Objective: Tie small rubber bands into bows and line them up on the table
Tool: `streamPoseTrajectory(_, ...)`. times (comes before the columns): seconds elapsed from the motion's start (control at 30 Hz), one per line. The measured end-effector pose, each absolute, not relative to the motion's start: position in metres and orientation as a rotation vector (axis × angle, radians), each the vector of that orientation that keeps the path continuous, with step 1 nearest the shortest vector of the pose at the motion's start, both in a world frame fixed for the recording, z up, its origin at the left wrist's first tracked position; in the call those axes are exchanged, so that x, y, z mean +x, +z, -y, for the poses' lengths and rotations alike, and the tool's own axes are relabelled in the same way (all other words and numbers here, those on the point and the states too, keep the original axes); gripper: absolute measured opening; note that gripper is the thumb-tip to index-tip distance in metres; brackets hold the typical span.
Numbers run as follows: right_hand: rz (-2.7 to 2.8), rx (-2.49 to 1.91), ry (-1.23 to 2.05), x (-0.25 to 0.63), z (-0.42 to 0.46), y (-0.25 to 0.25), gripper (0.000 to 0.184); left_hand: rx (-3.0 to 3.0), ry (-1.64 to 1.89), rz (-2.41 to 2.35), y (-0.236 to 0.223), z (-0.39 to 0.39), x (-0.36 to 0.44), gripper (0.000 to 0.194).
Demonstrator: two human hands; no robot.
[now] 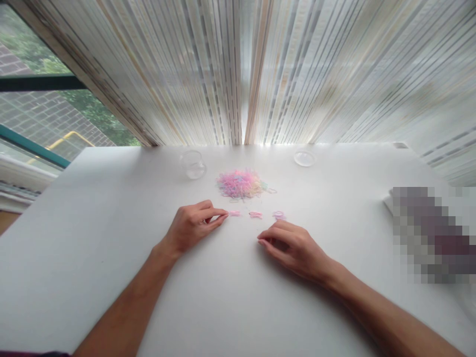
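Lying sideways just right of the left hand (191, 223), the leftmost pink bundle (234, 213) is farther from the right hand (295, 245); on each hand, thumb and finger tips are together.

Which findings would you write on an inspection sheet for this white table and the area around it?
Surface: smooth white tabletop; small dark speck at left.
Job's things: pile of small pastel loops; before it, a row of two small pink groups and one lilac group; clear round container and clear round shallow piece behind.
Clutter: pixelated object at right, unidentifiable.
Grips: left hand pinched at the leftmost pink group, hold unclear; right hand pinched near the lilac group.
Cables: nothing seen.
Surroundings: striped pale curtain; window at left.
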State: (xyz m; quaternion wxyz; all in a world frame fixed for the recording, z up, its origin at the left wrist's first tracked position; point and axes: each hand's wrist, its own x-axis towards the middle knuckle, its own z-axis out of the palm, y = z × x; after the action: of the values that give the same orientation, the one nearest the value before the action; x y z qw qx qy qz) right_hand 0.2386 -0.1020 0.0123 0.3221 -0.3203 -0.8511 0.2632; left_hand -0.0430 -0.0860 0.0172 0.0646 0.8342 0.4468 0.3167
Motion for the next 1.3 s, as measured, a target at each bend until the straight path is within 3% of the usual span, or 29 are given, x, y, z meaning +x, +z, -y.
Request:
streamPoseTrajectory(0.47, 2.163, -0.833, 0.566, 0.236, 0.101, 0.008, 0.007, 2.531, 0.959, -1.053, 0.021, 0.103, -0.008, 0.012)
streamPoseTrajectory(0.93, 2.234, -0.812, 0.516, 0.247, 0.092, 0.016, 0.013, 2.391, 0.953, -1.037, 0.016, 0.105, -0.008, 0.010)
streamPoseTrajectory(1.13, 2.172, -1.077, 0.412, 0.283, 0.065, 0.026, 0.011, 2.395, 0.920, -1.078, 0.017, 0.103, -0.012, 0.013)
streamPoseTrajectory(1.3, 2.243, -1.137, 0.529, 0.291, 0.062, 0.027, 0.014, 2.391, 0.903, -1.100, 0.015, 0.102, -0.015, 0.012)
